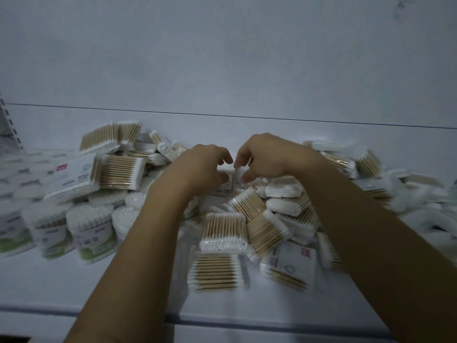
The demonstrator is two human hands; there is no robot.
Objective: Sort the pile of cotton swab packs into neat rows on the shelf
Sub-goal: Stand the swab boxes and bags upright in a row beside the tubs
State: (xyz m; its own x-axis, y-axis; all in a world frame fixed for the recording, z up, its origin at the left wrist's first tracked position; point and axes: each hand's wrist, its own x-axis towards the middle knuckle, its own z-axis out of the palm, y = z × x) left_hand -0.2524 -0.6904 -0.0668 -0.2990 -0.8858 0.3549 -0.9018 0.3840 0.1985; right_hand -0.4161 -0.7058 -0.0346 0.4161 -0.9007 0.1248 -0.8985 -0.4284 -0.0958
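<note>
A loose pile of flat cotton swab packs (223, 231) with wooden sticks and white tips covers the middle and right of the white shelf (99, 288). Both arms reach over it to the pile's back centre. My left hand (200, 167) and my right hand (267, 159) are curled, fingertips facing each other. Between them stands one small cotton swab pack (228, 181). The left thumb lies on its left side, and the right forefinger and thumb pinch its right edge. My forearms hide part of the pile.
Round tubs of cotton swabs (91, 231) with green labels stand in rows at the left. More white packs (420, 194) lie blurred at the far right. A slotted shelf upright (7, 125) rises at the far left, and the shelf's front edge (222, 320) runs below.
</note>
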